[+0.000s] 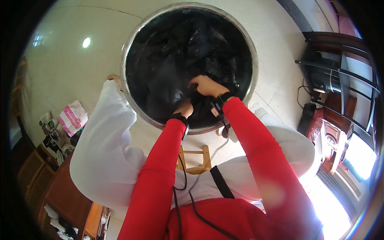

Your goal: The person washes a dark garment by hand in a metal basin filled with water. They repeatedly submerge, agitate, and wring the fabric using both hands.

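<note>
A large round metal basin [255, 64] stands on the floor before me, holding black, wet-looking material [171, 69] that appears to be cloth, with shiny folds. Over the basin's near half, my right hand [208, 85] has its fingers curled and pinches a bit of this dark stuff. My left hand [184, 108] reaches in closer to the near rim, and its fingers are lost in the black. Both wrists carry black straps with small devices on them.
I sit above a small wooden stool [196, 154] with my knees around the basin. Black cables [192, 198] hang across my lap. Shoes [54, 129] and a pink-and-white package [73, 117] lie at left. A black metal rack [342, 70] stands at right.
</note>
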Demonstrator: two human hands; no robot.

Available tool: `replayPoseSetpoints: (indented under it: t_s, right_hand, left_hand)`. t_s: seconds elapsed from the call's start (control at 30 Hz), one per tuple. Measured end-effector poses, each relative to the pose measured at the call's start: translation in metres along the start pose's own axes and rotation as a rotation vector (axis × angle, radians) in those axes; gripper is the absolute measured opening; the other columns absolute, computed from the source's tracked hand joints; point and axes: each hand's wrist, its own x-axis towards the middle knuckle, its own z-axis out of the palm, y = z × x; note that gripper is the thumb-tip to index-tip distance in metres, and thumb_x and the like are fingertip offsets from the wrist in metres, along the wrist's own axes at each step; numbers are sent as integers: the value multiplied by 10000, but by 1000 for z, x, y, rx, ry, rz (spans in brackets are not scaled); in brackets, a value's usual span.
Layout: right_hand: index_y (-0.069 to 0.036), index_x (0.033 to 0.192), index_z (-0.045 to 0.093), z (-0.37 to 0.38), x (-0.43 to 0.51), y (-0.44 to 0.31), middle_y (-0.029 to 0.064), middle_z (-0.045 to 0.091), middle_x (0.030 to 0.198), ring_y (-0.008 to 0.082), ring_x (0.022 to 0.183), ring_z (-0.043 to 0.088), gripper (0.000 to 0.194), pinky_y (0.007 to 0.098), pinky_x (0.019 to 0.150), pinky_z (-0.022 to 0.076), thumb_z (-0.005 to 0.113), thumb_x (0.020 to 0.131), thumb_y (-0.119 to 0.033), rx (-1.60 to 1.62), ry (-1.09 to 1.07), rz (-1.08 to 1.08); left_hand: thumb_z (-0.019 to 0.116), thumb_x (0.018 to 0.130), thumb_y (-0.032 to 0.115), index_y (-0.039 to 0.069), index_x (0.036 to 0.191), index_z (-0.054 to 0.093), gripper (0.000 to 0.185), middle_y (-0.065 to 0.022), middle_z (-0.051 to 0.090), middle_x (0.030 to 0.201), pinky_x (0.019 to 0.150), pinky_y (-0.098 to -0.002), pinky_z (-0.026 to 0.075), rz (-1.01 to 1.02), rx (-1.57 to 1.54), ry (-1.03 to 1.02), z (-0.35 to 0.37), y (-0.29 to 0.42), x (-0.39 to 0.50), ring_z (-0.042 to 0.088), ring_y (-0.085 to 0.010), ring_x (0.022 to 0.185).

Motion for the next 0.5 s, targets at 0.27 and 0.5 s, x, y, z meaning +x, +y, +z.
replayPoseSetpoints:
  t_s: [0.27, 0.5]
  right_hand:
    - [-48, 1252, 568, 31, -18, 92, 206, 533, 1328, 388, 1267, 467, 405, 589, 1063, 298, 536, 864, -158, -172, 235, 545]
    - [-52, 1212, 619, -13, 54, 193, 208, 611, 1217, 387, 1144, 571, 421, 436, 971, 459, 656, 831, -226, -321, 262, 312]
  left_hand:
    - [459, 940, 219, 85, 1182, 614, 317, -130, 527, 1302, 1042, -473, 373, 24, 285, 74, -8, 23, -31, 518, -333, 1210]
    - [459, 918, 122, 46, 1105, 641, 272, -160, 549, 1287, 1005, -456, 433, -49, 178, -1, -9, 25, -16, 541, -359, 1183]
